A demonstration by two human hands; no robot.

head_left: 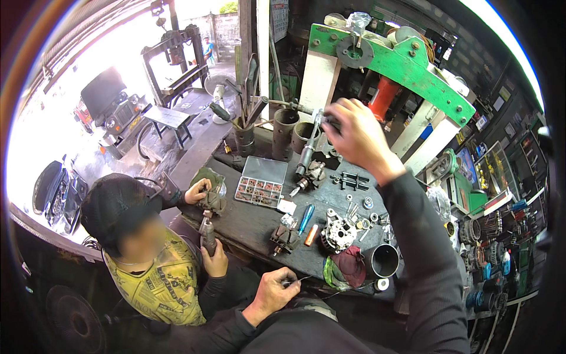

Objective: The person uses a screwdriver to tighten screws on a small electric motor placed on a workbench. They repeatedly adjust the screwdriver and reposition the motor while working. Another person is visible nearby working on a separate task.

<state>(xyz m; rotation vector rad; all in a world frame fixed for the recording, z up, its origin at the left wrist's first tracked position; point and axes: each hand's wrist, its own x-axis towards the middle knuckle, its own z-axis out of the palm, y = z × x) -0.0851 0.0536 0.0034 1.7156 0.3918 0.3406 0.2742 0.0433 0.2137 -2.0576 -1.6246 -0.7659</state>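
Closest to us, the left hand (271,296) curls narrow around a small dark piece (287,283), just before the table's front edge; on the scuffed dark tabletop (244,223) lie a crumpled maroon-and-green cloth (350,266), a round, pale metal housing (338,234) and a claw-toothed, brownish rotor (286,238); farther in, the right hand (356,135), slightly blurred, its fingers bent tight, holds a dark handle (332,123) beside the upper end of a long metal tool (306,156), which slants down to a second toothed rotor (314,172); we cannot tell whether handle and tool join. Of the containers, the nearest is a hollow dark cylinder (368,260), its inside too shadowed for us to read; beyond it, a clear plastic box (265,169), lid raised, holds small reddish parts (259,187) in square compartments; farther still, a rough metal cup (244,141) holds upright, long-handled tools (250,82).
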